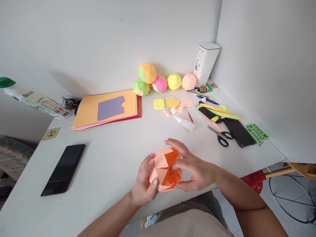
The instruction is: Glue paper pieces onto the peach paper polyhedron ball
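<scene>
Near the table's front edge, an orange-pink faceted paper ball (pixel 160 164) with an opening on its right side is held above the tabletop. My left hand (pixel 145 184) wraps round its left side, thumb and fingers on the paper. A finger of my right hand (pixel 191 168) reaches into the opening, while its other fingers lie along the ball's outer right edge. Behind it, several small folded orange-pink paper pieces (pixel 181 110) lie beside a white glue bottle (pixel 185 123) on its side.
Several finished paper balls (pixel 174 81) line the back wall next to a white box-shaped device (pixel 206 64). Scissors (pixel 219 134) and a black phone (pixel 239 131) lie at right. Paper sheets (pixel 86 105), another phone (pixel 63 169) and a tall bottle (pixel 37 102) occupy the left.
</scene>
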`<state>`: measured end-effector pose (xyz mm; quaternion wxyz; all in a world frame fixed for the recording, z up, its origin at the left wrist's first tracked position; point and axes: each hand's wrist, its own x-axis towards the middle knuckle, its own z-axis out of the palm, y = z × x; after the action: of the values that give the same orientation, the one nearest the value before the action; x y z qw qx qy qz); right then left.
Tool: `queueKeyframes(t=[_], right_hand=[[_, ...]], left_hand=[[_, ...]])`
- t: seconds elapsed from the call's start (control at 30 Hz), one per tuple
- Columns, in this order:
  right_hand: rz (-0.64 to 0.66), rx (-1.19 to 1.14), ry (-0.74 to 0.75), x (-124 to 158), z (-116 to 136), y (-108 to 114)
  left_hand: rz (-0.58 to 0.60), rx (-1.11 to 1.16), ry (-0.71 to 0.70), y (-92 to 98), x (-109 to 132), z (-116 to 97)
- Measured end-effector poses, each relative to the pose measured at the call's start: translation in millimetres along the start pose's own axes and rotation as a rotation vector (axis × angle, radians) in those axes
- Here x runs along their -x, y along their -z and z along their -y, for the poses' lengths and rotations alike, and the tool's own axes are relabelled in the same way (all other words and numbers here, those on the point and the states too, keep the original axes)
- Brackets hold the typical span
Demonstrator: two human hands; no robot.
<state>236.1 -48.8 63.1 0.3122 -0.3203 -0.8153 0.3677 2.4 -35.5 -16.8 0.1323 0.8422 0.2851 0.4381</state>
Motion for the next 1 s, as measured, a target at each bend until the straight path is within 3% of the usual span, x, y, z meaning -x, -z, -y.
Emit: queueKeyframes(t=[0.1,0.23,0.4,0.63,0.83,1.0], right_hand=[[-0.022,0.049,0.047,-0.6,0.6,-1.6],[-0.081,0.097,0.118,-0.8,1.3,-5.3],[-0.102,0.144,0.109,-0.3,4.1,-7.3],[-0.105,0.045,0.026,-1.9,5.7,-5.2],[-0.042,-0.191,-0.131,-1.4,-3.3,-3.4],[0.0,-0.371,-0.277,-3.9,-8.2,1.2]], left_hand=[[-0.117,0.008,-0.143,1.8,-2.3,0.1],[-0.111,-0.101,-0.251,4.1,-7.9,1.2],[-0.09,-0.156,-0.265,4.2,-7.0,4.3],[-0.09,-0.222,-0.214,-0.4,-16.6,-7.6],[0.041,-0.13,-0.076,-1.9,-18.1,-15.1],[0.118,-0.123,-0.044,0.7,-20.5,-15.6]])
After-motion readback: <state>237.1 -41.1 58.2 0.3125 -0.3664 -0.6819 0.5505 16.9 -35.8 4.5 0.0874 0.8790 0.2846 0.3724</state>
